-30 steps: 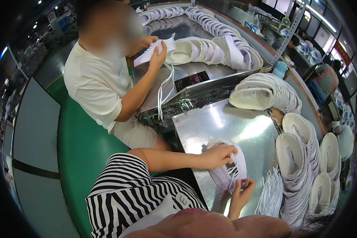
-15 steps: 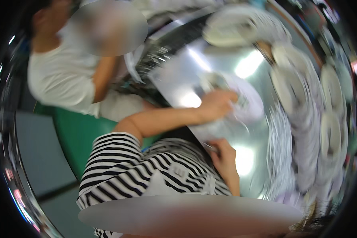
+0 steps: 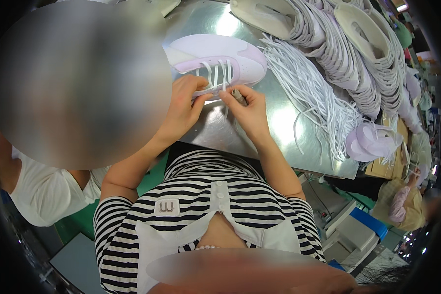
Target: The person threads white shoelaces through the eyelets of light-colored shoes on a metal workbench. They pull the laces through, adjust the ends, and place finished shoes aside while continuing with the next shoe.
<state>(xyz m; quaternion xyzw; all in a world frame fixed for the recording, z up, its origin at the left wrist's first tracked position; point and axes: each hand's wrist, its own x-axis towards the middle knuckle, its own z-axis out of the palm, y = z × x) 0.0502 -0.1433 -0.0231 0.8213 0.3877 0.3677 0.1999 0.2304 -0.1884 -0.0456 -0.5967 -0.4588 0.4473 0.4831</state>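
A pale lilac shoe upper point(image 3: 247, 63) lies sideways on the metal table, with white shoelace point(image 3: 215, 76) running in rows across its opening. At its near edge, my left hand point(image 3: 183, 103) is closed, thumb and index finger pinching the upper's rim beside the lace. Close to the right of it, my right hand point(image 3: 250, 110) pinches the white lace between thumb and index finger. A short tool with a grey-brown handle point(image 3: 239, 97) is tucked in that same hand; its tip cannot be made out.
A bundle of loose white laces point(image 3: 308, 93) lies right of the shoe upper. Behind it stand long stacked rows of pale uppers point(image 3: 340, 59). More lilac uppers point(image 3: 370, 142) sit at the table's right corner. At the left is a person in a white shirt point(image 3: 39, 191), partly blurred.
My left hand has drawn back from reaching across the table and now grips the upper's near edge. My right hand has come up to the lace. The view has turned and steadied.
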